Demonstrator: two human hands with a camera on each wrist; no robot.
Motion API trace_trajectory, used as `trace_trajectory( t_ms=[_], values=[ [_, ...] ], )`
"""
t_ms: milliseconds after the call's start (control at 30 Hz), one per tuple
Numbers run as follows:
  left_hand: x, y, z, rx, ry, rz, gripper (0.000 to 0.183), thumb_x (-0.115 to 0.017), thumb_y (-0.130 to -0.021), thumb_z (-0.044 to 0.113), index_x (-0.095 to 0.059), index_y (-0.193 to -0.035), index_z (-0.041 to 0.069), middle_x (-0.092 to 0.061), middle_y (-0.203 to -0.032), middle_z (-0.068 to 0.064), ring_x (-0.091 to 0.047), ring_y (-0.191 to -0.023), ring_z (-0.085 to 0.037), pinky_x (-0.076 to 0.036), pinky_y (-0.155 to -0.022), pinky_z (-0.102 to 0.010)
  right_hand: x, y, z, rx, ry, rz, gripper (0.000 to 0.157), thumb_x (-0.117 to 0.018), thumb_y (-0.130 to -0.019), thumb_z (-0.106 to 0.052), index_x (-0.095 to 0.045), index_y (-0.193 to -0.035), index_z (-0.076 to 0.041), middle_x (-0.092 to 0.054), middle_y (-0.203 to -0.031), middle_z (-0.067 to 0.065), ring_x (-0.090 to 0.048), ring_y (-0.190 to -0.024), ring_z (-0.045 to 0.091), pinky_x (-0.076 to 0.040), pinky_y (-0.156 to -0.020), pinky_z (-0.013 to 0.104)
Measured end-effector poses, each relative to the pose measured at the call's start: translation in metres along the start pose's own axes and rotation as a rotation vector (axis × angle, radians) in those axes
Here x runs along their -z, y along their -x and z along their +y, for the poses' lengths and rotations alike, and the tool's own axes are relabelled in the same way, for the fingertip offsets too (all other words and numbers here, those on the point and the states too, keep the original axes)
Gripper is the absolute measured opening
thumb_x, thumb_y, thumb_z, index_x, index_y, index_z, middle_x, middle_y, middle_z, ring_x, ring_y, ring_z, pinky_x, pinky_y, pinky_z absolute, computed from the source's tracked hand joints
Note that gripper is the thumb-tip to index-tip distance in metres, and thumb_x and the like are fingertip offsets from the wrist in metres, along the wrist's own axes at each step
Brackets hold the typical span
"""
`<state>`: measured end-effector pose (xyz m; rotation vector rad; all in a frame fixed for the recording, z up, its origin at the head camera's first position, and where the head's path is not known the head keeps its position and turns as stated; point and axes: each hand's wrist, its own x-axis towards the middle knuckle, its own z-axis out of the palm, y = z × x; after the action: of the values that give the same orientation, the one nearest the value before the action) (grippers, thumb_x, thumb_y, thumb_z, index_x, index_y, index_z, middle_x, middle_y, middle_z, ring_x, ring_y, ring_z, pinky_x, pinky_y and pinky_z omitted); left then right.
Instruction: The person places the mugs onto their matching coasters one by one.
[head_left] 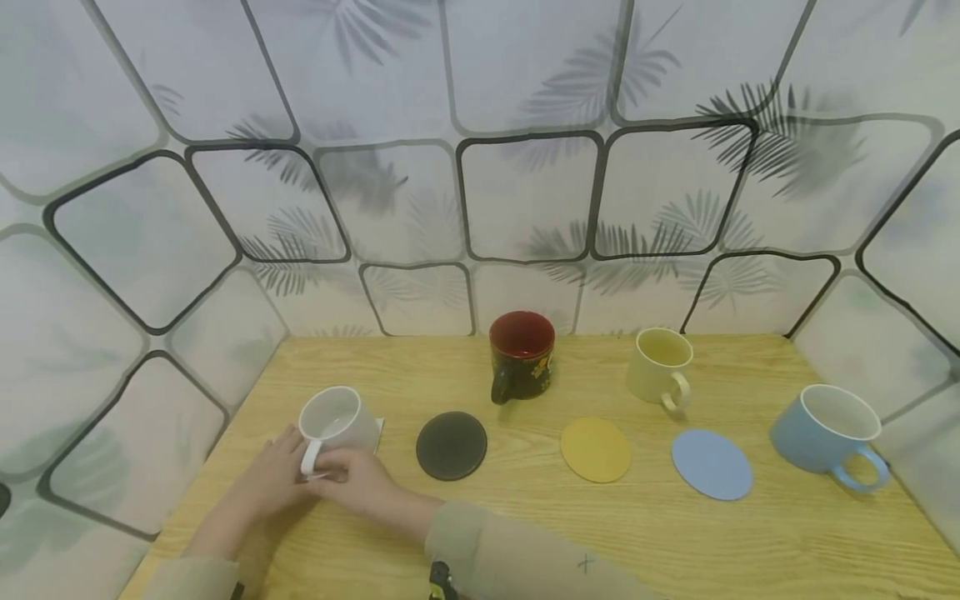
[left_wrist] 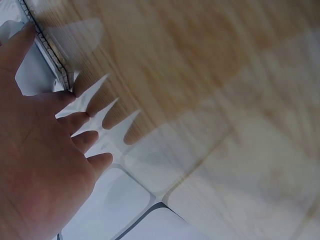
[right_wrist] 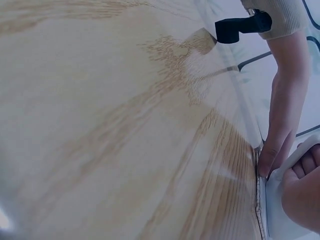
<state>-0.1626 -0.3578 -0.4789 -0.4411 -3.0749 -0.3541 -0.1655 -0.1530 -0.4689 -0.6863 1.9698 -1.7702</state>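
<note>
A white mug stands upright on a pale coaster at the left of the table. The mug hides most of the coaster; its edge shows in the left wrist view. My right hand grips the mug's handle, fingers curled behind it. On the mug's left side is my left hand, its thumb and forefinger holding the coaster's edge. The other left fingers stay spread beside it.
Right of the mug lies a black round coaster, then a yellow one and a blue one. Behind stand a dark mug with red inside and a cream mug. A blue mug stands far right. Patterned cloth surrounds the table.
</note>
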Motion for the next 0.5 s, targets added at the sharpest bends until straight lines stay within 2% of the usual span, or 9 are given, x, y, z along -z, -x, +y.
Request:
trace_trajectory(
  t_ms=[167, 300, 500],
  values=[
    [-0.002, 0.000, -0.003, 0.014, 0.007, -0.005, 0.078, -0.082, -0.086, 0.041, -0.059, -0.142, -0.008, -0.050, -0.152, -0.039, -0.041, -0.141, -0.068, -0.034, -0.109, -0.086, 0.002, -0.001, 0.002, -0.002, -0.054, -0.013, 0.031, -0.075, -0.097, -0.006, -0.072, -0.126, 0.004, -0.074, -0.133, 0.015, -0.072, -0.123, 0.018, -0.058, -0.099, 0.016],
    [-0.003, 0.000, -0.004, 0.017, -0.005, -0.003, 0.076, -0.079, -0.088, 0.043, -0.059, -0.142, -0.007, -0.050, -0.152, -0.038, -0.042, -0.141, -0.067, -0.036, -0.110, -0.085, 0.006, -0.001, 0.002, -0.018, -0.020, -0.010, 0.031, -0.074, -0.098, -0.011, -0.073, -0.128, -0.002, -0.075, -0.133, 0.010, -0.070, -0.125, 0.013, -0.057, -0.101, 0.018],
    [-0.001, 0.001, -0.001, 0.015, -0.013, -0.010, 0.074, -0.076, -0.090, 0.043, -0.059, -0.142, -0.008, -0.050, -0.152, -0.038, -0.043, -0.141, -0.067, -0.038, -0.110, -0.084, 0.011, 0.000, -0.001, -0.025, -0.004, -0.015, 0.032, -0.073, -0.099, -0.015, -0.073, -0.129, -0.003, -0.075, -0.136, 0.010, -0.069, -0.129, 0.016, -0.056, -0.106, 0.021]
  ],
)
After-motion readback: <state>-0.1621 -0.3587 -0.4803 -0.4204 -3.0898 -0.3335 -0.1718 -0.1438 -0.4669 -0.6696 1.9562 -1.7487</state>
